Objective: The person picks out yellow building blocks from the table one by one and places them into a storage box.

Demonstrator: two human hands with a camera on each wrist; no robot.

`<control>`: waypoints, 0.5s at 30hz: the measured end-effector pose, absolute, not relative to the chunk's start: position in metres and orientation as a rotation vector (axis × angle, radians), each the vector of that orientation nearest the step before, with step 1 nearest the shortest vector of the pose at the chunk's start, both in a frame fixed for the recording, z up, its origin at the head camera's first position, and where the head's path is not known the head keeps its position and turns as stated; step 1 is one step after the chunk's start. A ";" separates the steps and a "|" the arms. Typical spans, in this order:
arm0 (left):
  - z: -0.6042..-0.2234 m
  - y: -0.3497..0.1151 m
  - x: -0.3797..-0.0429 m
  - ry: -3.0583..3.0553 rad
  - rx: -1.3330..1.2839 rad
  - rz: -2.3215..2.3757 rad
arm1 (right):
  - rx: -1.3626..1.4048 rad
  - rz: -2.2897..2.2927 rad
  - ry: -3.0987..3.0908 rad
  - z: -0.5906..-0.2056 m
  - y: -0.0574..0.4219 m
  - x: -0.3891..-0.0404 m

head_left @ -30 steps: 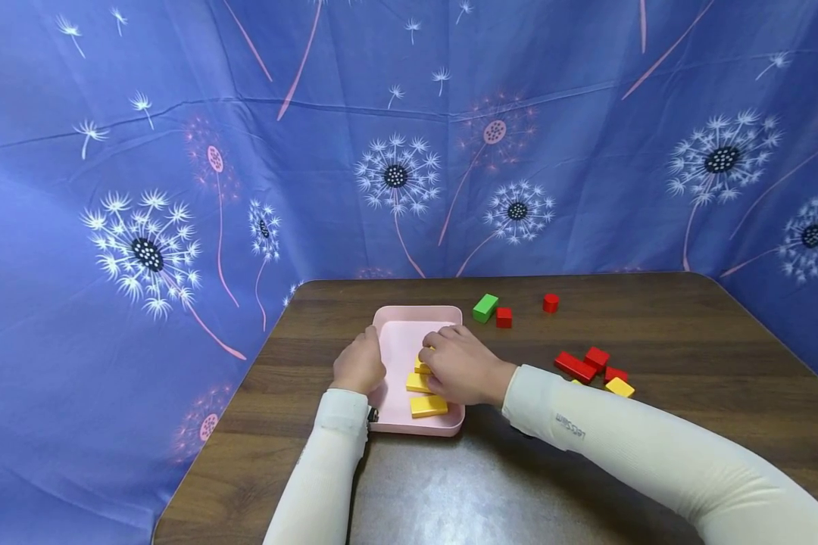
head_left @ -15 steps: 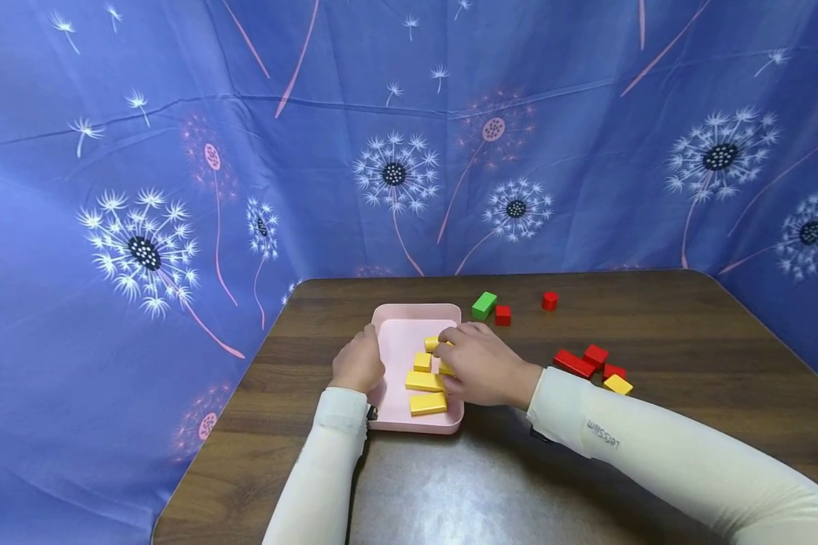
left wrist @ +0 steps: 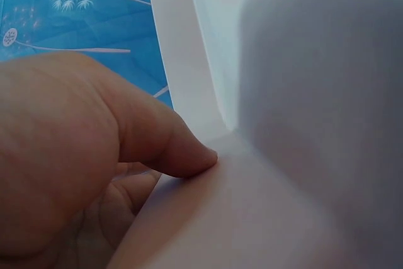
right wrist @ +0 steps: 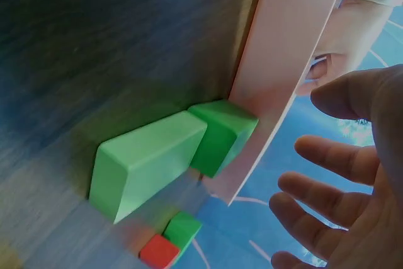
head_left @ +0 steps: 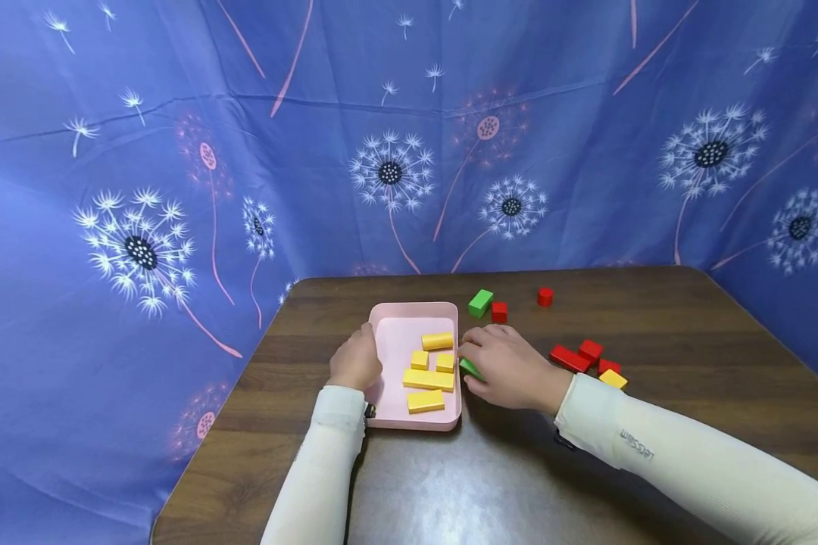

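Note:
My left hand [head_left: 356,359] grips the left wall of a pink tray [head_left: 390,363], thumb on the inside in the left wrist view. Inside the tray lie several yellow blocks: a cylinder [head_left: 437,341], two cubes and two longer blocks, one being a long bar [head_left: 428,379]. Just outside the right wall hovers my right hand [head_left: 514,371], fingers spread and loosely bent. Under it a green block [head_left: 470,369] shows partly. The right wrist view reveals a pale green oblong block [right wrist: 148,165] and a darker green block [right wrist: 223,133] beside the tray wall, apart from my fingers.
Beyond the tray's right corner stand a green block [head_left: 480,303] and a red cube [head_left: 499,312]. A red cylinder [head_left: 545,297] is farther right. Several red blocks [head_left: 569,359] and a yellow block [head_left: 613,378] cluster near my right forearm. A blue dandelion cloth [head_left: 313,189] hangs behind the table.
My right hand has moved right, from among the yellow blocks out over the tray's right wall, leaving the yellow blocks lying inside. The left hand keeps its grip on the tray.

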State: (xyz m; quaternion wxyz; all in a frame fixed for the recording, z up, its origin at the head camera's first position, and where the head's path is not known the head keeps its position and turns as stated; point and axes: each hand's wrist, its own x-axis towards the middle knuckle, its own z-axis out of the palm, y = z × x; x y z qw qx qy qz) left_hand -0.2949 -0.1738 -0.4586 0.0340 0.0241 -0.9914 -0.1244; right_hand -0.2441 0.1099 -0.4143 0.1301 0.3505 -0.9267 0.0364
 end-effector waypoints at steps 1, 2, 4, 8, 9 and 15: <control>-0.459 -0.174 -0.295 -3.051 0.071 -0.386 | 1.014 0.114 -2.690 -0.414 0.112 -0.243; -0.459 -0.173 -0.295 -3.052 0.069 -0.389 | 1.010 0.123 -2.686 -0.415 0.115 -0.243; -0.459 -0.173 -0.294 -3.054 0.066 -0.393 | 1.003 0.136 -2.683 -0.415 0.120 -0.242; -0.459 -0.172 -0.293 -3.047 0.068 -0.404 | 0.986 0.143 -2.700 -0.416 0.127 -0.240; -0.459 -0.172 -0.292 -3.044 0.069 -0.405 | 0.982 0.143 -2.704 -0.416 0.129 -0.239; -0.459 -0.173 -0.293 -3.032 0.060 -0.413 | 0.967 0.160 -2.711 -0.416 0.138 -0.236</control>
